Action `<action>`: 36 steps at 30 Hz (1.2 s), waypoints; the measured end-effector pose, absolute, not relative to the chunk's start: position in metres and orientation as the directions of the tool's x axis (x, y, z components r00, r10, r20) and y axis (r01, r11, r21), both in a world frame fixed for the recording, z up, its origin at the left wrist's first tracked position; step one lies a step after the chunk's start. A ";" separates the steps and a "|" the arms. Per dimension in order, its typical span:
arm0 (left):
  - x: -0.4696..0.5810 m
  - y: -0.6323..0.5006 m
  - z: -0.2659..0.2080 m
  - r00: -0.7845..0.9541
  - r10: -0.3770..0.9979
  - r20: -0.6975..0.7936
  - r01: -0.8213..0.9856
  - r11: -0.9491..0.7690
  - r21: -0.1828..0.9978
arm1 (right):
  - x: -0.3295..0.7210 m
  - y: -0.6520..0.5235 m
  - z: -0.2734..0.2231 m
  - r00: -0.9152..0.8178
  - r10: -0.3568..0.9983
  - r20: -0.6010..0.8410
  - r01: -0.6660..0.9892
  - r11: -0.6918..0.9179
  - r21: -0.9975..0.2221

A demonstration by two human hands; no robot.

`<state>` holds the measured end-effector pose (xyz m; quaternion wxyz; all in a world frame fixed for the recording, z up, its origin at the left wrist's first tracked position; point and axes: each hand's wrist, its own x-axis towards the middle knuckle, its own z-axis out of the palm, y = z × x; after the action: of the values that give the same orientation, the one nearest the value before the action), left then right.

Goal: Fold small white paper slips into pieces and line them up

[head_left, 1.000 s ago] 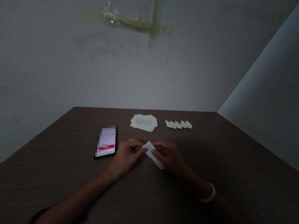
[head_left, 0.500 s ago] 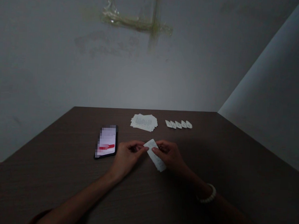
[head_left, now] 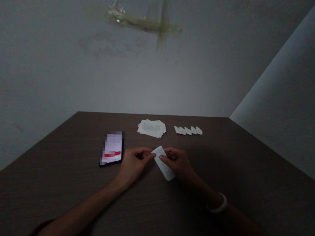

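A narrow folded sheet of paper [head_left: 165, 168] with small printed text is held between both hands, tilted, its lower end pointing down and to the right. My left hand [head_left: 134, 163] pinches its upper left edge between thumb and fingers. From the other side my right hand [head_left: 178, 163] grips it, the thumb lying across the printed face and the fingers behind. A bead bracelet [head_left: 219, 204] circles my right wrist. Beyond the hands lies a loose stack of printed sheets [head_left: 152, 128]. To its right, several small folded white papers [head_left: 188, 130] overlap in a row.
A phone [head_left: 112, 149] with a lit, partly blurred screen lies left of my left hand. Everything rests on a dark brown table [head_left: 68, 156]. Its far edge meets a grey wall [head_left: 153, 83] marked with tape remains [head_left: 142, 26]. A lighter wall surface [head_left: 282, 84] slants at the right.
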<state>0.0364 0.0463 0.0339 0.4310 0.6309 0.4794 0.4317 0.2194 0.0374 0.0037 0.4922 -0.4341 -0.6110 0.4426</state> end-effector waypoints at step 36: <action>0.034 0.048 0.028 0.175 0.982 0.074 0.150 -0.101 0.984 | 0.219 0.037 0.005 -0.123 0.978 0.168 0.045 0.174 -0.984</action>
<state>0.0337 0.0483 0.0282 0.4768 0.6003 0.4712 0.4362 0.2188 0.0370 0.0052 0.4963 -0.4382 -0.5838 0.4700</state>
